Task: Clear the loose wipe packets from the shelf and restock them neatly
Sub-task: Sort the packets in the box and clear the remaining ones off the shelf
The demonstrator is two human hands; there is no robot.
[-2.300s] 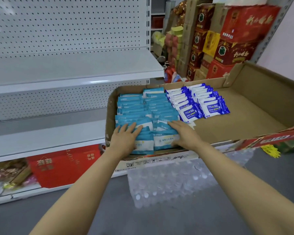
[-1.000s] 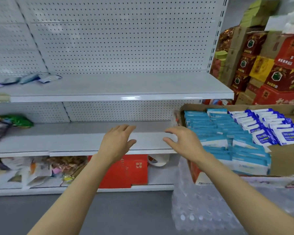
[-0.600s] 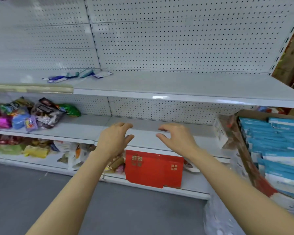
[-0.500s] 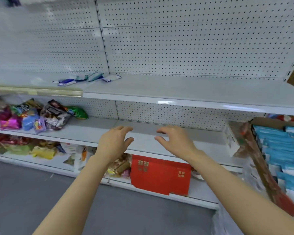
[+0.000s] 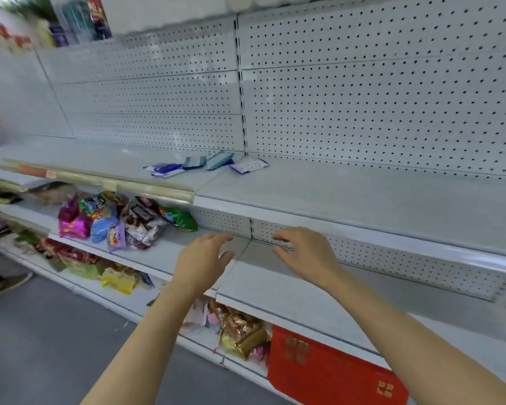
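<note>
where the open cardboard tray of blue wipe packs filled the right side a second ago, it has now slid out of view entirely, and the view has swung left along the white perforated-back metal shelving (image 5: pixel 362 92). the small cluster of loose blue-and-white wipe packets (image 5: pixel 206 165) that sat far off at the left edge earlier now lies near the middle of the frame, on the upper grey shelf board (image 5: pixel 348 197) close against the back panel, straddling the seam between two shelf sections.

both hands stay raised in front of the middle shelf, apart from each other and holding nothing: the left hand (image 5: pixel 200 264) has its fingers loosely spread and slightly curled, the right hand (image 5: pixel 306 255) likewise, fingers bent forward. neither touches a shelf, and both are well below and short of the packets.

to the left on the middle shelf lies a heap of bright mixed snack bags (image 5: pixel 120 220), pink, blue, green and dark. the bottom shelf holds yellow and gold-wrapped packs (image 5: pixel 240 331) and a flat red box with gold squares (image 5: pixel 333 372), which is cut off at the lower edge. a cream price-strip rail (image 5: pixel 100 179) fronts the left part of the upper shelf.

the top left corner is blurred; goods there cannot be made out. a dark shoe (image 5: pixel 6 285) shows at the left edge, its wearer out of frame.
</note>
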